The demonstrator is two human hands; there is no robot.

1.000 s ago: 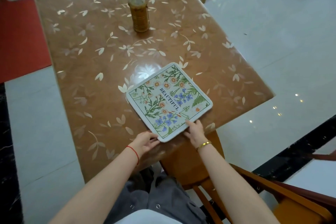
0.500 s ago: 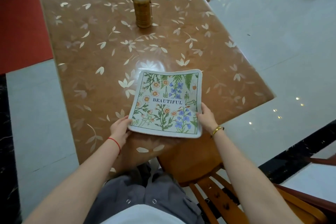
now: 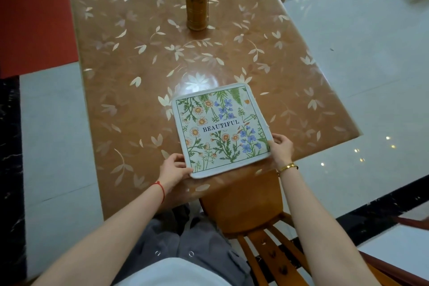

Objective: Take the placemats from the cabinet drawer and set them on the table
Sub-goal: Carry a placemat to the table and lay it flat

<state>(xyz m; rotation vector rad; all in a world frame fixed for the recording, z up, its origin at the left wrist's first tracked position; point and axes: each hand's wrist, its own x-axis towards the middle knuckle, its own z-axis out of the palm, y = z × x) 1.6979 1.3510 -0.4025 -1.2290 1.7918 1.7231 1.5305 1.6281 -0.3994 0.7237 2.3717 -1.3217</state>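
Near edge of table [image 3: 139, 100]: placemat [image 3: 220, 130] lies flat at 6 o'clock, text facing the person, probably being squared for whoever sits here.
Left hand [image 3: 174, 169]: curled fingers pinch its 7 o'clock corner.
Right hand [image 3: 282, 148]: fingers bent round its 4 o'clock edge, steadying.
Chair [image 3: 243, 204]: tucked under, just below the mat.
Wicker bottle [image 3: 196, 4]: well apart, 12 o'clock.
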